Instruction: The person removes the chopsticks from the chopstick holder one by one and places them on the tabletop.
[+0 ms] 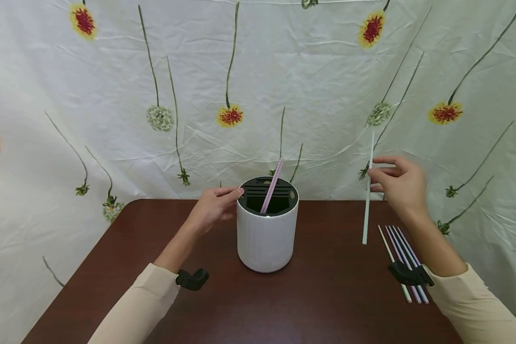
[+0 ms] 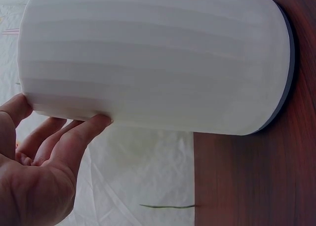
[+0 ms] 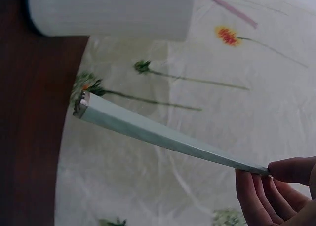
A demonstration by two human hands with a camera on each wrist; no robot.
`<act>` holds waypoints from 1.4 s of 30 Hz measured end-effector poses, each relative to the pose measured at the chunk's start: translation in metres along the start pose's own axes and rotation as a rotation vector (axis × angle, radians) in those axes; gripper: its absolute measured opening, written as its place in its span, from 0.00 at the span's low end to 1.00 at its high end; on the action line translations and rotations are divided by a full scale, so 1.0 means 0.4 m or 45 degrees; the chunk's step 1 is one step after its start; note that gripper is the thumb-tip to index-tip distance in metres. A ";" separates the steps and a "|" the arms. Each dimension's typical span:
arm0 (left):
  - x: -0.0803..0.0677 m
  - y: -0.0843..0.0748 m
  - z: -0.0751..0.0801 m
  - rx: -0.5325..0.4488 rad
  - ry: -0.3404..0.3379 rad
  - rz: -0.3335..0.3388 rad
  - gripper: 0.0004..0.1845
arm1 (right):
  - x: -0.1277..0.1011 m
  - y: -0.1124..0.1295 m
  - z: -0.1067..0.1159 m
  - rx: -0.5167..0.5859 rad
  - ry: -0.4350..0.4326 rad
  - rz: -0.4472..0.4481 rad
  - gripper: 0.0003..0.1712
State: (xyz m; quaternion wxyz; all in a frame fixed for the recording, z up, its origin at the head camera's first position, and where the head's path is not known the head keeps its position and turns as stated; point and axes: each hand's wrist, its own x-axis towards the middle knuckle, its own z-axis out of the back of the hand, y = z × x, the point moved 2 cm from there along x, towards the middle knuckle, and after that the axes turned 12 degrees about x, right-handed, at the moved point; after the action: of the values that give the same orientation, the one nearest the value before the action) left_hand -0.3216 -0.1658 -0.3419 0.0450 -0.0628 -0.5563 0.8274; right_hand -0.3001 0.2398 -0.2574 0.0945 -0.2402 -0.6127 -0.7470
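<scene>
A white cylindrical utensil holder (image 1: pixel 265 239) with a black slotted top (image 1: pixel 251 200) stands upright on the table. Pink chopsticks (image 1: pixel 272 186) lean out of its large opening. My left hand (image 1: pixel 217 205) grips the holder's left side near the rim, thumb at the top edge and fingertips (image 2: pixel 102 120) against the outer wall. Off to the right, my right hand (image 1: pixel 399 184) pinches a pale green chopstick (image 1: pixel 367 210) near its thin upper end. The thick end hangs down, above the table in the right wrist view (image 3: pixel 148 130).
Several chopsticks (image 1: pixel 402 253) in pale green, purple and blue lie side by side on the dark brown table (image 1: pixel 327 296), partly under my right forearm. A white cloth (image 1: pixel 327 86) with printed flowers hangs behind the table. Each wrist wears a black strap mount (image 1: pixel 192 279).
</scene>
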 end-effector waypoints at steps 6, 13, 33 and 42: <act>-0.003 -0.001 0.001 0.001 -0.004 0.002 0.31 | -0.026 -0.123 0.076 -0.214 0.026 -0.149 0.20; -0.003 -0.003 0.001 0.018 -0.020 0.014 0.30 | -0.065 -0.264 0.118 -0.437 0.083 -0.260 0.19; -0.002 0.003 0.000 -0.041 -0.035 0.004 0.29 | -0.134 -0.466 0.152 -0.685 0.161 -0.406 0.21; 0.000 0.002 -0.002 -0.070 -0.037 -0.003 0.29 | -0.140 -0.497 0.161 -0.743 0.245 -0.428 0.20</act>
State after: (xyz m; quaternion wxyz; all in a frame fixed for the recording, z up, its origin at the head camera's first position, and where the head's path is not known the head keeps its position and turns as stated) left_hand -0.3214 -0.1654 -0.3428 0.0363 -0.0513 -0.5796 0.8125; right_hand -0.3225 0.3390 -0.4485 -0.0449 -0.0813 -0.3927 -0.9150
